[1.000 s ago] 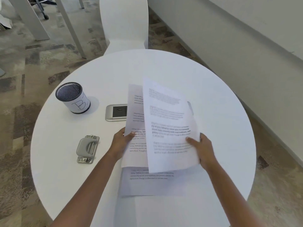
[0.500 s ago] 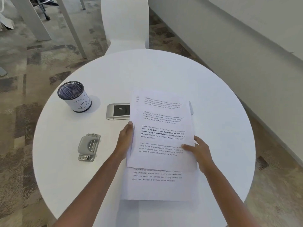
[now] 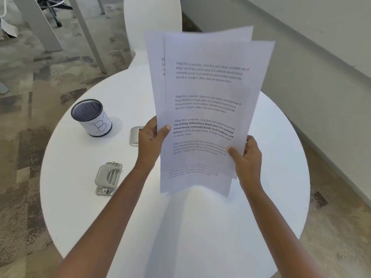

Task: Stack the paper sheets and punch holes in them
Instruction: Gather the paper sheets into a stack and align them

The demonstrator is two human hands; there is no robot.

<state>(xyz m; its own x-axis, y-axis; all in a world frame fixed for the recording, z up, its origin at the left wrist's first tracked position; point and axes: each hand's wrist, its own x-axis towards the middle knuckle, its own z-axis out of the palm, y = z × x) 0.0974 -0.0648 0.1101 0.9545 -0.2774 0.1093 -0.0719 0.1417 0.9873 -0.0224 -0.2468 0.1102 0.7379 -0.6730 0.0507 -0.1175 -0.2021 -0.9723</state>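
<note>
Both hands clasp the paper sheets [image 3: 204, 109] upright above the table [image 3: 76, 177]: left hand [image 3: 150, 141] at nine o'clock, right hand [image 3: 248, 155] at four; hole punch [image 3: 108, 178] lies at eight o'clock.

mesh cup [image 3: 91, 117] marked "B" | silver device [image 3: 135, 136] | white chair [image 3: 152, 21] | round table [image 3: 80, 197]

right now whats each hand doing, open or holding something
Left hand: closed on the left edge of the sheets, held up off the table.
Right hand: closed on their right edge.
</note>
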